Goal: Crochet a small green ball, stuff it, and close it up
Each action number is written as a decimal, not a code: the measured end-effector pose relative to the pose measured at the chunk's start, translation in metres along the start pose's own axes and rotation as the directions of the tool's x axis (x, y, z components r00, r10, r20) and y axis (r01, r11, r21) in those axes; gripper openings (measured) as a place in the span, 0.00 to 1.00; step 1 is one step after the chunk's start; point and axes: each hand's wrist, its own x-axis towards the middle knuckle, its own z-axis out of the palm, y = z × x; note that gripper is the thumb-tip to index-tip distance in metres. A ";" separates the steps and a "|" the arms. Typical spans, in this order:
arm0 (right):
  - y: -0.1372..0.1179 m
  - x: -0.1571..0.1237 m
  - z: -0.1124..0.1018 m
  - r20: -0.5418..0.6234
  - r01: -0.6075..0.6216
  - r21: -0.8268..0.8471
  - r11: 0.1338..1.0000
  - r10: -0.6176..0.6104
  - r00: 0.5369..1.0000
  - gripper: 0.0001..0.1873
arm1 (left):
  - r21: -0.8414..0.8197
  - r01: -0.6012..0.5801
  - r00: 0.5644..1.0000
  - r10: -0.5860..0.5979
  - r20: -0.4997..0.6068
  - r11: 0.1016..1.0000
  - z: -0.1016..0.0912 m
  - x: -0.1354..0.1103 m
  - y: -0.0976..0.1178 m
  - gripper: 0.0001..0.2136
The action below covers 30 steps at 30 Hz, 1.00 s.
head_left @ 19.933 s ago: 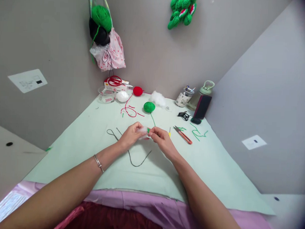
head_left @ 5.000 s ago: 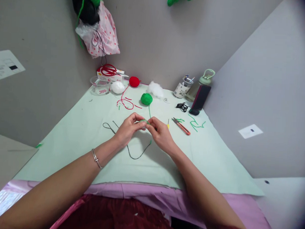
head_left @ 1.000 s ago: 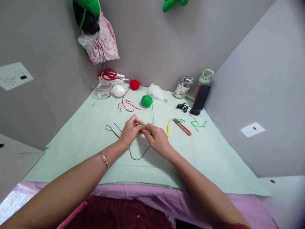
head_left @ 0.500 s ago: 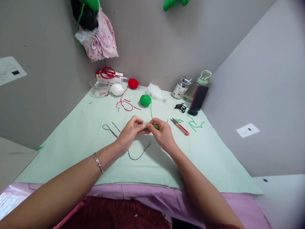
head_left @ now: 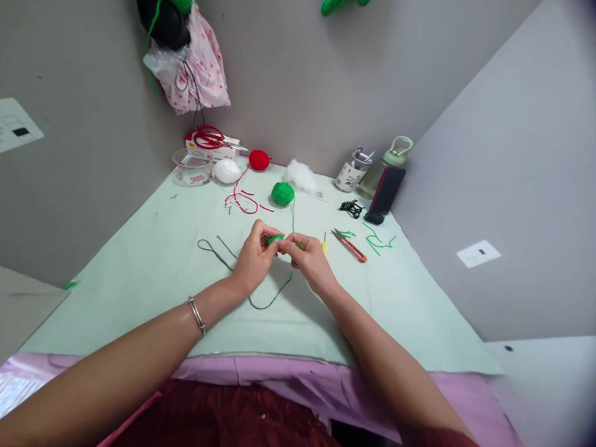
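A small green knitted or crocheted piece [head_left: 275,238] sits between my two hands above the table's middle. My left hand [head_left: 254,258] is closed around its left side, thumb in front. My right hand [head_left: 309,258] pinches at the piece's right edge, its fingertips meeting those of the left. A bit of green also shows by the right fingers. From the green yarn ball [head_left: 283,193] a thin strand runs down toward my right hand. A thin tool with a yellow handle [head_left: 324,246] lies just beyond that hand, partly hidden. A dark cord [head_left: 268,308] lies below my hands.
Orange thread snips [head_left: 350,246] and green yarn scraps [head_left: 379,239] lie to the right, near a black hair clip [head_left: 351,208]. Farther back are white stuffing [head_left: 300,176], a red yarn ball [head_left: 259,160], a white ball [head_left: 226,171], a plastic tub [head_left: 192,171], a phone [head_left: 388,190] and a bottle [head_left: 395,155].
My hands have shifted slightly left, and more of the green piece shows between them. The yellow-handled tool has come into sight beside my right hand. The whole view has tilted a little.
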 end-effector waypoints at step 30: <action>-0.006 -0.001 -0.024 -0.025 0.197 0.190 0.962 -0.195 0.980 0.14 | 0.008 0.235 0.969 -0.235 0.071 0.972 -0.009 0.012 0.004 0.06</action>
